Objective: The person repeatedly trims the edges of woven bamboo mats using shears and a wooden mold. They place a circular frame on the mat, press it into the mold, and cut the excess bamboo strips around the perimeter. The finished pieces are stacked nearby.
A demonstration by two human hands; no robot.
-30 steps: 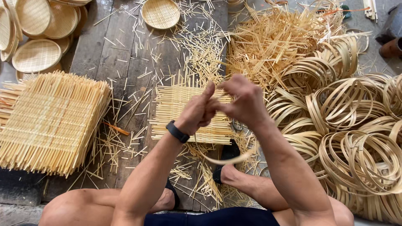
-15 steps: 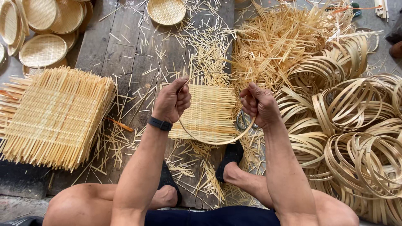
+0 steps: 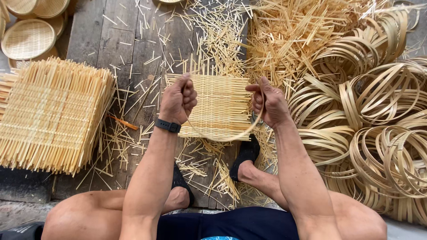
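Sitting over a plank floor [image 3: 111, 40] littered w/ bamboo splinters; big heap of bamboo hoops [image 3: 378, 129] to the right, stack of woven mats [image 3: 53, 111] to the left, shallow woven trays [image 3: 27, 39] top left. Single woven mat [image 3: 220, 104] lies between the feet. Left hand [image 3: 178, 100] and right hand [image 3: 269, 104] are each closed round one end of a thin bamboo strip [image 3: 222, 138], which sags in a curve above that mat. Best to bend evenly, w/ both grips firm, so it doesn't kink or crack.
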